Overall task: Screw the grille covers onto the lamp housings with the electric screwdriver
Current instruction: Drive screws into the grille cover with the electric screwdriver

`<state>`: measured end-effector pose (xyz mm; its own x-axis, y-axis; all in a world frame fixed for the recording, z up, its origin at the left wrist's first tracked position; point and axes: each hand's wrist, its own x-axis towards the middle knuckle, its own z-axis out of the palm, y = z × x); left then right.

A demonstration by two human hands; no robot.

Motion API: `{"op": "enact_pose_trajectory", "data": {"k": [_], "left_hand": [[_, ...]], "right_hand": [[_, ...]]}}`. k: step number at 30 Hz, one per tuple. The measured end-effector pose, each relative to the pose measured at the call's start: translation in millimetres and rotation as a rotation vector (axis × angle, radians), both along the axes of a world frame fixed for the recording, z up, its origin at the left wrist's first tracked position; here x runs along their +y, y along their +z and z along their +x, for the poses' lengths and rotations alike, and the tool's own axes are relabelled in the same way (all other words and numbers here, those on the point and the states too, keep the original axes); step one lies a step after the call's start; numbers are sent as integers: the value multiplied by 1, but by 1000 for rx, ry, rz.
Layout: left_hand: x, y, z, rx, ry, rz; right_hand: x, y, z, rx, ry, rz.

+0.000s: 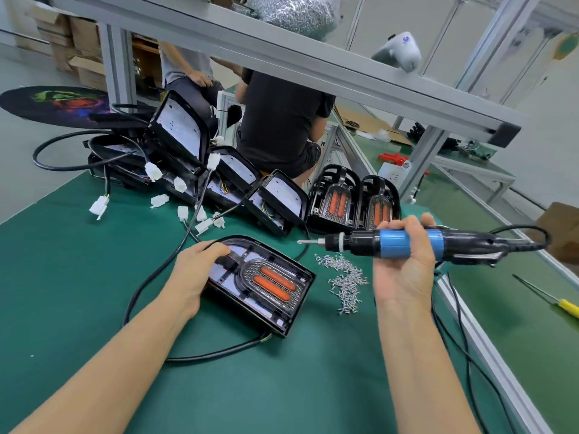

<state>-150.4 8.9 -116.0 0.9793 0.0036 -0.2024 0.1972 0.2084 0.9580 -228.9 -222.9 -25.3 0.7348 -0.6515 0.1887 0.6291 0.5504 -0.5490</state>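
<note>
Black plastic lamp housing (pixel 266 296) with two orange oval lenses inside a mesh-patterned oval insert lies flat on the green bench mat (pixel 78 277), centre of view, slightly skewed; its black cable (pixel 216 352) exits the near corner and loops back left across the mat. My left hand (pixel 195 270) rests on the housing's far-left end, fingers curled over the rim, gripping it. My right hand (pixel 404 261) is up off the mat to the right of the housing, palm toward me, fingers wrapped around the blue-and-black electric screwdriver (pixel 407 242), held roughly level with the bit tip pointing left, above and apart from the housing; its black cord runs off right. Loose pile of small silver screws (pixel 347 280) on the mat just right of the housing, below the driver. Behind the housing, two black grille-covered lamps (pixel 354 202) stand upright side by side, near the bit. Left of those, a jumble of open black housings with white backs (pixel 181 130), leaning on each other, black wires and white plastic connectors (pixel 100 206) scattered between them and my housing. A yellow-handled tool (pixel 560 305) lies on the neighbouring bench far right. Aluminium frame rail (pixel 313 73) crosses overhead. Person in a black shirt (pixel 282 120) sits beyond the bench, back turned; another person partly hidden behind the frame.
</note>
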Motion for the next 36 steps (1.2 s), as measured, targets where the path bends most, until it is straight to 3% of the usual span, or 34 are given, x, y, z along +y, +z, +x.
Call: {"op": "enact_pose_trajectory", "data": {"k": [6, 13, 15, 17, 19, 23, 28, 32, 36], "left_hand": [[13, 3, 15, -158, -87, 341], [9, 11, 16, -181, -165, 715], [8, 20, 14, -221, -140, 907], [-1, 32, 11, -384, -48, 1058], [-20, 47, 2, -607, -38, 1037], [-78, 68, -16, -834, -339, 967], [-139, 64, -9, -835, -763, 1282], [-157, 48, -4, -769, -883, 1444], [-166, 37, -4, -729, -910, 1468]], "right_hand": [[-41, -4, -19, 17, -105, 110], [-64, -24, -39, 88, -102, 178], [-70, -28, -44, 89, -103, 184], [-74, -31, -47, 111, -122, 165], [-75, -32, -49, 129, -154, 123], [-73, -31, -48, 133, -198, 27], [-69, -25, -51, 119, -201, -21], [-70, -22, -55, 121, -220, -57], [-73, -22, -57, 119, -223, -74]]}}
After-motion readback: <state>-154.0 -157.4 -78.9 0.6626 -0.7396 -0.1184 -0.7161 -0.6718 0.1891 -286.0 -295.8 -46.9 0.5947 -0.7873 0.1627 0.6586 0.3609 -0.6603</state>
